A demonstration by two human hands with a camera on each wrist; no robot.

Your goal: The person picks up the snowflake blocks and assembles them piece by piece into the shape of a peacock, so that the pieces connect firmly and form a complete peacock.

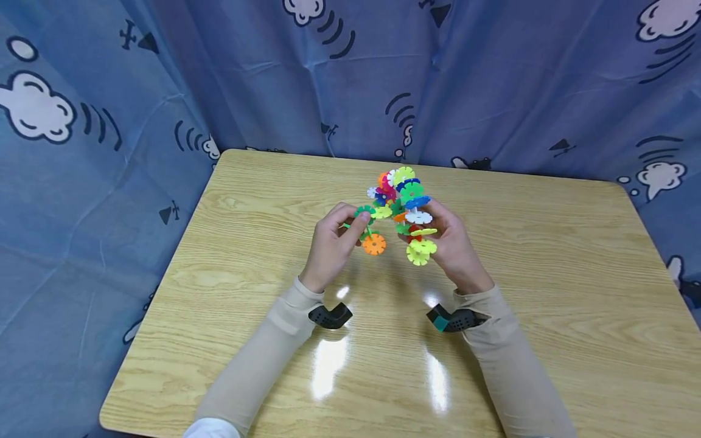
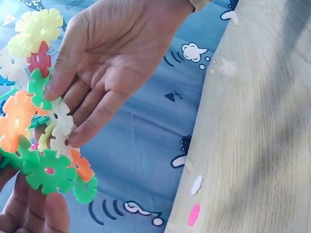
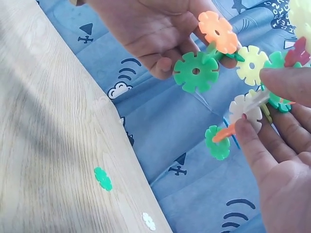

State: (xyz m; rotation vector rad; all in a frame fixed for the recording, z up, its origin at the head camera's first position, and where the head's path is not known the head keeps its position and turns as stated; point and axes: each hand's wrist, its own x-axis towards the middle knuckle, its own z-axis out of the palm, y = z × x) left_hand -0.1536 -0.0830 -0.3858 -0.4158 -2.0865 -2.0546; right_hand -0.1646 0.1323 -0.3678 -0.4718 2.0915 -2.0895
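A colourful construction of interlocking plastic discs, notched round their rims, is held up above the table between both hands. My left hand pinches a green disc on its left side, and an orange disc hangs just below those fingers. From the right, my right hand grips the construction, partly hidden behind it. In the right wrist view my right thumb lies near a green disc, and a fingertip touches a white disc. Yellow discs stick out beside the right hand in the left wrist view.
A glossy wood-grain table lies beneath, with a blue patterned curtain behind it. Small white and pink disc shapes show against the tabletop; I cannot tell whether they are loose pieces or reflections.
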